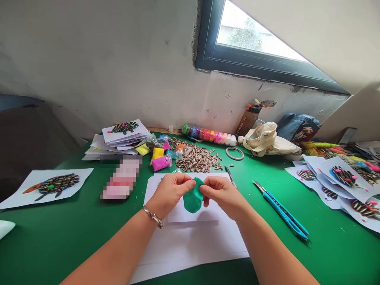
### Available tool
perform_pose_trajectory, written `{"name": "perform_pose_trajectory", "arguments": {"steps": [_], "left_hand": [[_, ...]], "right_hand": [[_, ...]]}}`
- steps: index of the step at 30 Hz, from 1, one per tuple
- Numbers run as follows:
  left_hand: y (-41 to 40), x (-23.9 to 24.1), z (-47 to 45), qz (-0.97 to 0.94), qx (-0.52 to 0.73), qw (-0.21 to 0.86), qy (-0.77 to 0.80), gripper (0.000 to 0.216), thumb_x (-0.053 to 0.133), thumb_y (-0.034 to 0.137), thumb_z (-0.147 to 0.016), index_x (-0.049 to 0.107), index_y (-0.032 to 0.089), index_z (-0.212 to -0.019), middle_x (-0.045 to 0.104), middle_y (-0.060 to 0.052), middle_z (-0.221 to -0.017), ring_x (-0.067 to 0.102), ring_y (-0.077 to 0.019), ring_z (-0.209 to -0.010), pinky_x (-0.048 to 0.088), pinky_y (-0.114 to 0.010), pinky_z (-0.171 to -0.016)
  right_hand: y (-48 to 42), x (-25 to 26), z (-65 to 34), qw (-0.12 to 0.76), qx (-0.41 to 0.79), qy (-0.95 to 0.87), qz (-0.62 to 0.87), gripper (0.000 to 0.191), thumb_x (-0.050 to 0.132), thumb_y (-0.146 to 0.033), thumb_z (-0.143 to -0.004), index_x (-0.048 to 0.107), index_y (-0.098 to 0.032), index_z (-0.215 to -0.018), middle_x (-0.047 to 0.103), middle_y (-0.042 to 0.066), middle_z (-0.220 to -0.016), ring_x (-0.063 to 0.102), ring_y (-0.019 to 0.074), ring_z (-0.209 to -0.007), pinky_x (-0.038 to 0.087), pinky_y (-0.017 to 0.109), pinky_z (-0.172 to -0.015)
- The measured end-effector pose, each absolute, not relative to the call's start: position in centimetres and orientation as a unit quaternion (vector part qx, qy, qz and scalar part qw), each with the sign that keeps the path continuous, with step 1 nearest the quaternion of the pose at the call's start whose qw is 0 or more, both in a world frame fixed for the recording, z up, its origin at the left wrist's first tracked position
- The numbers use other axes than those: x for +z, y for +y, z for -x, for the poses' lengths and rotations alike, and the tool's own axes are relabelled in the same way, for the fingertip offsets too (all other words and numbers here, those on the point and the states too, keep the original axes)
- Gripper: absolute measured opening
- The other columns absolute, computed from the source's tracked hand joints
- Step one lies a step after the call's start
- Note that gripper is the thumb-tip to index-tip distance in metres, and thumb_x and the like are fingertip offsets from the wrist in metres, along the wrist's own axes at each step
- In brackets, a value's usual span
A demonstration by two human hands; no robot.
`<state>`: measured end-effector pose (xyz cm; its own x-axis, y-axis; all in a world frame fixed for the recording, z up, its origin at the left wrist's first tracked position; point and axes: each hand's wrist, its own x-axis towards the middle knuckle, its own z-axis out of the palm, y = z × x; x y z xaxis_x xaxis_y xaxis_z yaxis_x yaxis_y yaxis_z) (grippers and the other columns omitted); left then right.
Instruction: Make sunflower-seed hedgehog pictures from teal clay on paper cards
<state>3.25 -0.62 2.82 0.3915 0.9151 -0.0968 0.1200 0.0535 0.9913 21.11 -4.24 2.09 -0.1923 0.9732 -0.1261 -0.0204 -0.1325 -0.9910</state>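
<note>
A flattened piece of green modelling clay (pixel 193 198) hangs between my two hands, above the white paper (pixel 190 245). My left hand (pixel 173 190) pinches its upper left edge between thumb and fingers. On the other side, my right hand (pixel 221 194) grips the upper right edge the same way. A smaller white sheet (pixel 204 217) lies under the clay on the larger paper. Behind the hands is a heap of striped sunflower seeds (pixel 198 156), with bagged yellow clay (pixel 157 153) and bagged pink clay (pixel 162 162) to its left.
A blue utility knife (pixel 282 211) lies at right, blade out, and a pen (pixel 230 177) near the paper. Seed pictures are stacked at left (pixel 118 142) and right (pixel 344 178); another seed picture (pixel 56 186) lies alone. A bottle (pixel 249 118) and cloth bag (pixel 264 138) stand behind.
</note>
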Motion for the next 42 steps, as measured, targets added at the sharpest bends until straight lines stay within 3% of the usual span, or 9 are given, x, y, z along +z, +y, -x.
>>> {"name": "perform_pose_trajectory", "arguments": {"steps": [3,8,15,23,30,33,36,39,42], "left_hand": [[-0.65,2.89,-3.28,-0.587,0.344,0.590,0.434,0.030,0.071,0.047,-0.070,0.069,0.017,-0.072,0.062,-0.001,-0.070,0.054,-0.0168,-0.068,0.041,-0.029,-0.065],[-0.58,2.95,-3.34,-0.576,0.356,0.593,0.436,0.032,0.073,0.047,-0.067,0.068,0.017,-0.074,0.063,-0.002,-0.073,0.054,-0.0175,-0.071,0.042,-0.029,-0.066],[-0.54,2.90,-3.11,-0.568,0.330,0.645,0.391,0.037,0.071,0.051,-0.073,0.071,0.015,-0.082,0.066,-0.003,-0.073,0.058,-0.0176,-0.068,0.048,-0.032,-0.068],[-0.10,2.50,-3.17,-0.538,0.351,0.634,0.430,0.035,0.080,0.042,-0.062,0.072,0.015,-0.083,0.070,-0.004,-0.078,0.062,-0.0195,-0.072,0.050,-0.033,-0.069],[-0.20,2.76,-3.04,-0.539,0.372,0.626,0.424,0.035,0.078,0.045,-0.066,0.072,0.016,-0.084,0.070,-0.005,-0.082,0.060,-0.0192,-0.074,0.049,-0.032,-0.068],[-0.22,2.90,-3.00,-0.538,0.377,0.626,0.421,0.033,0.078,0.043,-0.066,0.072,0.015,-0.083,0.070,-0.005,-0.081,0.060,-0.0191,-0.074,0.048,-0.031,-0.068],[-0.18,2.98,-2.92,-0.541,0.378,0.620,0.424,0.031,0.079,0.041,-0.066,0.072,0.015,-0.083,0.070,-0.004,-0.080,0.059,-0.0184,-0.074,0.047,-0.030,-0.069],[-0.27,2.90,-2.90,-0.556,0.361,0.624,0.413,0.031,0.079,0.040,-0.066,0.073,0.016,-0.084,0.069,-0.003,-0.080,0.059,-0.0173,-0.073,0.046,-0.029,-0.068],[-0.52,2.74,-3.06,-0.574,0.334,0.633,0.398,0.034,0.076,0.045,-0.070,0.073,0.015,-0.085,0.070,-0.004,-0.081,0.059,-0.0177,-0.074,0.046,-0.029,-0.068]], "right_hand": [[-4.33,2.35,-21.11,0.433,0.583,-0.497,0.475,0.036,0.075,-0.049,-0.072,0.063,-0.015,-0.068,0.062,0.000,-0.060,0.060,0.0128,-0.056,0.046,0.027,-0.058],[-4.21,2.39,-21.28,0.388,0.629,-0.473,0.479,0.042,0.076,-0.052,-0.070,0.069,-0.015,-0.089,0.066,0.001,-0.070,0.063,0.0140,-0.061,0.052,0.031,-0.065],[-4.19,1.70,-20.82,0.413,0.617,-0.497,0.449,0.036,0.075,-0.047,-0.072,0.070,-0.013,-0.077,0.067,0.004,-0.069,0.060,0.0131,-0.056,0.049,0.027,-0.056],[-4.11,2.25,-21.26,0.380,0.636,-0.468,0.483,0.039,0.077,-0.050,-0.070,0.071,-0.014,-0.086,0.070,0.004,-0.074,0.066,0.0145,-0.063,0.054,0.030,-0.066],[-4.41,1.79,-20.70,0.389,0.623,-0.483,0.476,0.035,0.076,-0.047,-0.070,0.067,-0.013,-0.070,0.066,0.003,-0.058,0.059,0.0123,-0.049,0.048,0.026,-0.052],[-4.43,1.97,-20.81,0.374,0.627,-0.481,0.485,0.035,0.076,-0.048,-0.071,0.066,-0.014,-0.073,0.067,0.003,-0.061,0.061,0.0127,-0.052,0.049,0.026,-0.054],[-4.31,2.27,-21.21,0.324,0.646,-0.486,0.491,0.041,0.072,-0.053,-0.073,0.068,-0.016,-0.090,0.069,0.004,-0.074,0.065,0.0148,-0.060,0.052,0.027,-0.056],[-4.13,2.24,-21.34,0.362,0.626,-0.491,0.485,0.044,0.067,-0.055,-0.078,0.065,-0.020,-0.106,0.068,0.004,-0.086,0.066,0.0161,-0.072,0.052,0.026,-0.059],[-3.97,1.80,-21.04,0.429,0.605,-0.474,0.475,0.040,0.070,-0.050,-0.077,0.065,-0.018,-0.100,0.065,0.003,-0.081,0.062,0.0141,-0.072,0.050,0.025,-0.062]]}}
